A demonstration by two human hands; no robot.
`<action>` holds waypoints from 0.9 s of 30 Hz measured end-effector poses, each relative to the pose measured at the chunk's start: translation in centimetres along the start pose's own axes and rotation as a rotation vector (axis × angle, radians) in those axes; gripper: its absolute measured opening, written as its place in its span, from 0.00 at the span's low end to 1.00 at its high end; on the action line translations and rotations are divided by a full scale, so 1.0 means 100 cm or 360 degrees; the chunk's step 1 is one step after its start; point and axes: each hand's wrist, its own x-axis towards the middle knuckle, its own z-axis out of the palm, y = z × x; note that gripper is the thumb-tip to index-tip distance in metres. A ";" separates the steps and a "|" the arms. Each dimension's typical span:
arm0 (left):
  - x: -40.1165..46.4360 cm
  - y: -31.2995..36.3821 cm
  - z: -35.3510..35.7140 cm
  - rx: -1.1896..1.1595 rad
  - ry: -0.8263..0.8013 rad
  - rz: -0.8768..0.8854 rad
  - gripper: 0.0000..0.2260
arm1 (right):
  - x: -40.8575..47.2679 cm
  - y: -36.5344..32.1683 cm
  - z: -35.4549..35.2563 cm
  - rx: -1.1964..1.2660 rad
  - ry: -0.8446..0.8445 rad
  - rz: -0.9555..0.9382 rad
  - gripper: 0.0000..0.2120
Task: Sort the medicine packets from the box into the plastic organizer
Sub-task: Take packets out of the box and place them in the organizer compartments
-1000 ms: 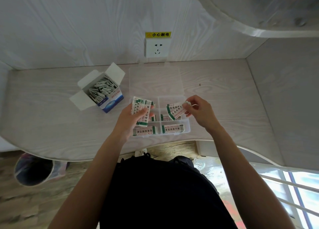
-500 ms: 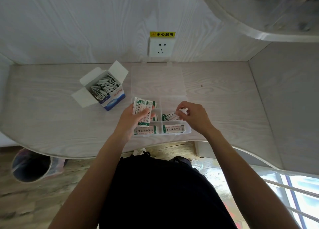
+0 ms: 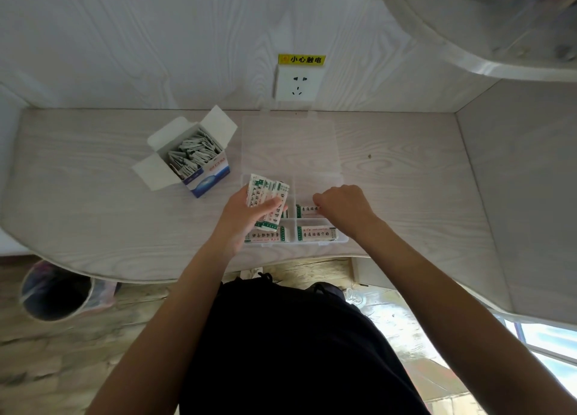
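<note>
The plastic organizer [image 3: 340,241] lies open at the near edge of the desk [image 3: 93,227], with its clear lid folded back toward the wall. Four compartments already hold packets: the two in the near row and the two in the middle row. The far right compartment [image 3: 315,185] looks empty. The far left one is hidden behind the packets in the left hand, so I cannot tell. I judge the task as partly done.

The left hand [image 3: 246,217] holds a fanned bundle of packets [image 3: 268,196] over the left side of the organizer, with the thumb pressed across them. The right hand [image 3: 343,208] is over the right middle compartment with fingers curled downward. I cannot tell whether it pinches a packet or has let go.

Much work is left: the box [image 3: 207,177] stands open to the left of the organizer, just beside it, and is full of packets.

About room: the organizer sits very near the curved front edge of the desk, so a push toward the body could slide it off. To the right the desk is bare up to the side wall. A socket [image 3: 296,85] is on the back wall behind the lid. A bin [image 3: 56,292] stands on the floor under the left side.
</note>
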 end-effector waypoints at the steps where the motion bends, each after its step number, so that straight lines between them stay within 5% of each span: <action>1: -0.001 0.001 0.001 -0.0042 -0.0031 -0.0003 0.18 | 0.000 0.000 -0.001 -0.0038 -0.0013 -0.0026 0.10; 10: 0.000 0.011 0.008 -0.0221 -0.0161 -0.0087 0.14 | -0.003 0.003 0.012 0.0287 0.0073 -0.0131 0.18; 21: -0.001 0.012 0.012 -0.0021 -0.0163 -0.0007 0.14 | -0.017 0.005 0.018 0.0363 0.0258 -0.0007 0.13; 23: 0.000 0.010 0.014 0.0011 -0.0130 -0.0010 0.15 | -0.020 0.004 0.017 0.0736 0.0419 0.0170 0.10; 27: 0.004 0.005 0.016 0.0113 -0.0071 -0.0022 0.17 | -0.021 -0.011 -0.005 0.2106 0.0615 0.0577 0.10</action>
